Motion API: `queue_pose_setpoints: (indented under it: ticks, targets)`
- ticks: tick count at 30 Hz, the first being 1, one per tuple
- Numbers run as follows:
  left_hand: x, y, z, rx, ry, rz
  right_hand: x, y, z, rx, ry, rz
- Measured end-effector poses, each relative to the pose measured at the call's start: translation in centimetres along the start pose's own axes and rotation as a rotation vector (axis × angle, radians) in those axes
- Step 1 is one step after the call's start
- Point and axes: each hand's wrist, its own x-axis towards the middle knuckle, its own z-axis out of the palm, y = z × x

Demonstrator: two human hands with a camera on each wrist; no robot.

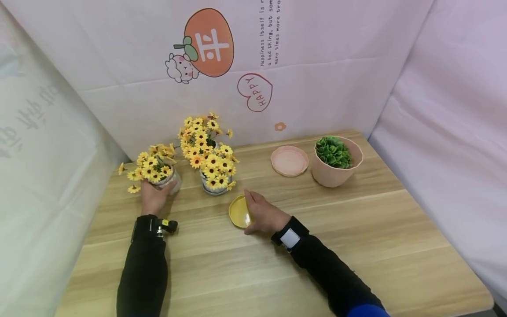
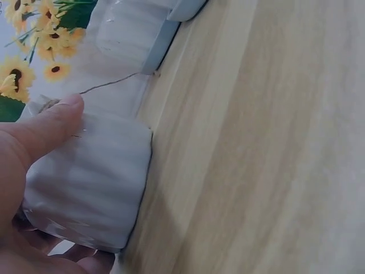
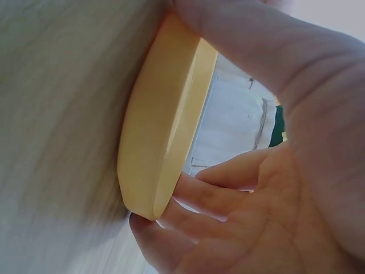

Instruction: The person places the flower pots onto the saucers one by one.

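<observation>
At the left of the head view, my left hand [image 1: 153, 198] grips a small white flowerpot [image 2: 91, 177] of yellow artificial flowers [image 1: 152, 167]. In the left wrist view the thumb lies across the pot's side, with fingers round its far side; the pot's base is right at the tabletop. My right hand [image 1: 266, 215] holds a round yellow saucer [image 1: 238, 212] by its right edge, thumb on one side and fingers on the other. The saucer [image 3: 157, 120] is close over the wood. Between the hands, farther back, stands a second white pot [image 1: 214, 187] with taller yellow flowers [image 1: 202, 149].
Toward the back right, a pink pot [image 1: 328, 174] with a green plant [image 1: 333, 152] stands beside a round pink saucer [image 1: 289, 161]. Everything stands on a wooden table [image 1: 222, 273]. A printed white cloth [image 1: 317, 97] hangs behind it, with more cloth along both sides.
</observation>
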Motion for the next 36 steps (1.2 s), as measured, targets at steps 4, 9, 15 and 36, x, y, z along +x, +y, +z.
queue_pose_setpoints:
  ticks: [4,9,15,36]
  targets:
    - [-0.5,-0.1,-0.3,0.011,-0.009,-0.002,0.0,0.1,0.0,0.004,0.0,0.006]
    - [-1.1,-0.2,-0.6,0.0,-0.015,-0.004,0.1,0.1,0.0,0.005,-0.001,-0.007]
    - [-2.1,0.2,-1.1,-0.01,-0.03,-0.03,0.2,0.1,0.1,-0.001,0.007,-0.017]
    - [-3.8,0.4,-3.2,0.177,-0.232,-0.084,-0.1,-0.1,0.0,-0.004,-0.008,-0.001]
